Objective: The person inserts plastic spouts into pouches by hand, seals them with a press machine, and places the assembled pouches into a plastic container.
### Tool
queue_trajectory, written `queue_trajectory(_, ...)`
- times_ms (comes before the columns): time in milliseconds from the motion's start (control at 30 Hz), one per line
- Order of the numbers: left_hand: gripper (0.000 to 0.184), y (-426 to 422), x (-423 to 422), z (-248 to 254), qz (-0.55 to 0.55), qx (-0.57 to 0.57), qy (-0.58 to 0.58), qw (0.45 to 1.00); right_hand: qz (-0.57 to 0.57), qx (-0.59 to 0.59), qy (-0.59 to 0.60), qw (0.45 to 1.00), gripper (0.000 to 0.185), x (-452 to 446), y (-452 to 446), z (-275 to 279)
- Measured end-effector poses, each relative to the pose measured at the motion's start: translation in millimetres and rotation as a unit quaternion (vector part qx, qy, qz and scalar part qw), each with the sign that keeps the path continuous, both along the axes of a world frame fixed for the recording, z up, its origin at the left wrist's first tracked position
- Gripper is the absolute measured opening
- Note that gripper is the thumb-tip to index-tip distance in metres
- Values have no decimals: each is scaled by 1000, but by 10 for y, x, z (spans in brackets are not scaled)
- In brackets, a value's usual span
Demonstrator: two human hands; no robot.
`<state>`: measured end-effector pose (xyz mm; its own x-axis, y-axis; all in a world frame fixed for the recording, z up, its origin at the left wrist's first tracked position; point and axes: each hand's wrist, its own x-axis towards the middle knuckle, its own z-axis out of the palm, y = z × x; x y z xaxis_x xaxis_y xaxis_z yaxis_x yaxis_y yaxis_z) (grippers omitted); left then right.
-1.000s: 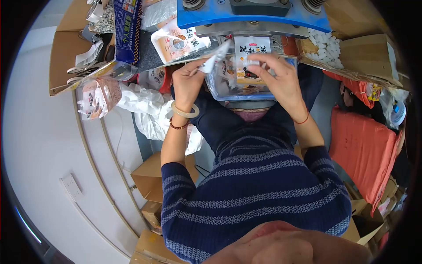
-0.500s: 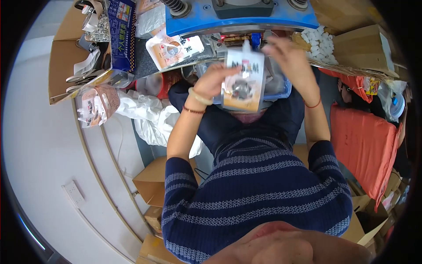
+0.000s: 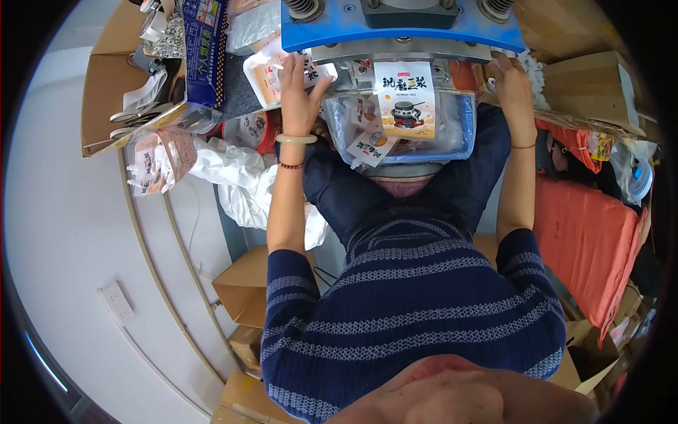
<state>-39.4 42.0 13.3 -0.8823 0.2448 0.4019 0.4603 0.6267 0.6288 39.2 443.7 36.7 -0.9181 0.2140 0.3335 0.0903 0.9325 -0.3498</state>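
Note:
A white and orange soybean milk pouch (image 3: 405, 102) hangs upright at the front of the blue press (image 3: 402, 30), its top edge under the metal bar (image 3: 402, 52). Neither of my hands touches it. My left hand (image 3: 300, 102) is open, fingers stretched over a stack of similar pouches (image 3: 263, 76) on the left; whether it presses on them I cannot tell. On the right, my right hand (image 3: 512, 92) has bent fingers beside the small white plastic pieces (image 3: 534, 71). Its fingertips are partly hidden, and anything between them cannot be made out.
Below the hanging pouch, a blue bin (image 3: 470, 141) holds several pouches, some with spouts. Cardboard boxes (image 3: 590, 85) stand at the right; a box of sandals (image 3: 134, 106) and a bag of pouches (image 3: 159, 162) are at the left. A red padded panel (image 3: 586, 247) is beside my right arm.
The pouch has gone from my left hand to the press front. My left hand has moved left to the pouch stack, and my right hand has moved right to the white pieces.

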Motion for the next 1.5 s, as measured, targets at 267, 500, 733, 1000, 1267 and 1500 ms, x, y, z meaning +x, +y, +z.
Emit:
queue_trajectory(267, 33, -347, 436, -103, 42, -38, 25, 998, -20, -223, 27, 974, 21, 507, -420, 565)
queue_trajectory(500, 22, 92, 736, 423, -18, 257, -253, 932, 198, -369, -29, 908, 21, 580, -1371, 619)
queue_trajectory(733, 20, 461, 857, 640, -75, 244, -309, 916, 236, -548, 60, 800, 20, 415, -1516, 857)
queue_trajectory(1000, 19, 463, 732, 499, -193, 247, -538, 782, 277, -167, -57, 945, 27, 239, -1209, 802)
queue_trajectory(1267, 21, 829, 366, 133, -131, 450, -624, 626, 83, 27, 100, 991, 28, 289, -680, 610)
queue_trajectory(1500, 22, 745, 329, 197, -141, 332, -557, 748, 40, 82, -88, 992, 16, -81, -70, 11)
